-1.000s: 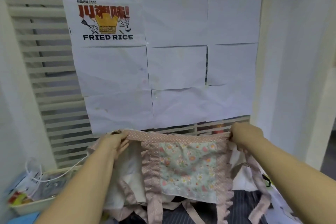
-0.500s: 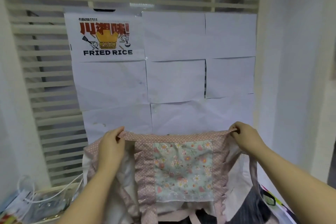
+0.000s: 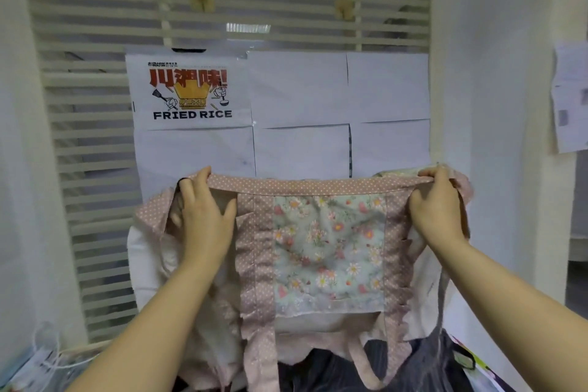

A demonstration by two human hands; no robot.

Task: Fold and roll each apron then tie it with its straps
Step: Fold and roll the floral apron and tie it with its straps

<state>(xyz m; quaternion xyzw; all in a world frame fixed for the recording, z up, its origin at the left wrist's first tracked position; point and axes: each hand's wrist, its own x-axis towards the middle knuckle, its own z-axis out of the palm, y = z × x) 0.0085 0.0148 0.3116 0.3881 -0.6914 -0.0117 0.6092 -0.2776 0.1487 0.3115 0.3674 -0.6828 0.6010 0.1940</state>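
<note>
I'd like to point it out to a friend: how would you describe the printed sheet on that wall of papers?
Behind the raised apron stands a slatted screen with a block of paper sheets stuck across it. The printed sheet is the block's top left one, above the left hand. It alone carries red characters and the black words FRIED RICE; its neighbours are blank.

A cream screen of horizontal slats [image 3: 95, 169] fills the back of the room between a plain white left wall [image 3: 16, 137] and a plain white right wall [image 3: 496, 73]. White paper sheets [image 3: 299, 89] are stuck across the slats in a grid, beside a white poster with red characters and the words "FRIED RICE" [image 3: 191, 92]. A bright ceiling-light reflection [image 3: 248, 28] shows between the slats above. Printed pages [image 3: 569, 99] hang at far right.
</note>
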